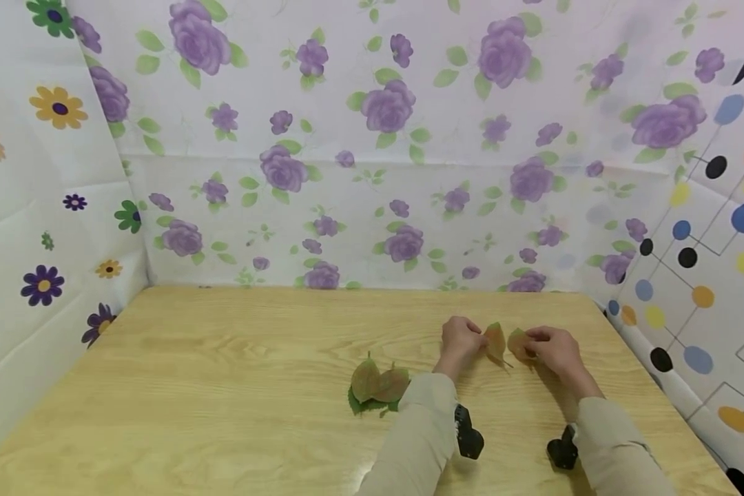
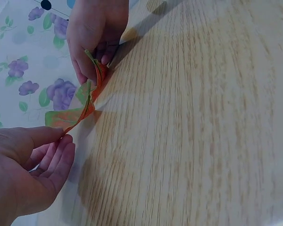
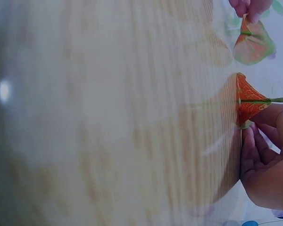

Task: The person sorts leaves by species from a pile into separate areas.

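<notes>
Two orange-green leaves are held close together over the right part of the table. My left hand (image 1: pixel 461 342) pinches the edge of the left leaf (image 1: pixel 494 342) between thumb and fingers; its stem points down to the right. The right leaf (image 1: pixel 517 344) is pinched by my right hand (image 1: pixel 554 350). In the left wrist view, the left hand (image 2: pixel 26 172) grips its leaf (image 2: pixel 66 118) at the edge, with the right hand (image 2: pixel 96 35) beyond. The right wrist view has the right hand (image 3: pixel 269 160) behind a curled leaf (image 3: pixel 250 100) with a green stem.
A small pile of leaves (image 1: pixel 366 381) lies on the wooden table (image 1: pixel 223 386), left of my left forearm. Flowered cloth (image 1: pixel 347 207) hangs behind the table, with a dotted cloth (image 1: pixel 707 275) on the right side. Black devices sit at both wrists.
</notes>
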{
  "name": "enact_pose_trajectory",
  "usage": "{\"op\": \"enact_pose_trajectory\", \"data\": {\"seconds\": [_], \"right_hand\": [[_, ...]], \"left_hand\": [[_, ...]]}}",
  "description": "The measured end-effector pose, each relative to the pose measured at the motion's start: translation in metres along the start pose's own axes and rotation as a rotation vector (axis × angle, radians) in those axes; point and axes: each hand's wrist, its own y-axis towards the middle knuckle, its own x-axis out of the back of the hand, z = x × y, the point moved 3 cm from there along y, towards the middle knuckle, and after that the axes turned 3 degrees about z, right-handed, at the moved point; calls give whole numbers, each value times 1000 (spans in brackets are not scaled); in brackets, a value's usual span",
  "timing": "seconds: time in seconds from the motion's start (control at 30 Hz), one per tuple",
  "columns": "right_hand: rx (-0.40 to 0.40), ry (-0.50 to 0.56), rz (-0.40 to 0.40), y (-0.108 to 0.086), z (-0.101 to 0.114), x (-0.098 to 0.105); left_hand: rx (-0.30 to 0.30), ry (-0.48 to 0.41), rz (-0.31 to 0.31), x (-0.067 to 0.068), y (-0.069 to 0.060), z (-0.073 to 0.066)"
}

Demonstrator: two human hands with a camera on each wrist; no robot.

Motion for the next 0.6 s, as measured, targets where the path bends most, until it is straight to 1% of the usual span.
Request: {"op": "enact_pose_trajectory", "data": {"seconds": [0.17, 0.27, 0.47, 0.6], "right_hand": [[27, -6, 8, 1, 1, -3], [24, -6, 8, 2, 0, -4], [12, 3, 5, 1, -1, -2], [9, 5, -1, 0, -3, -1]], "left_hand": [[24, 17, -24, 3, -1, 3], [35, 3, -15, 4, -2, 3], [8, 35, 23, 10, -3, 0], [-17, 56, 28, 14, -1, -2]]}}
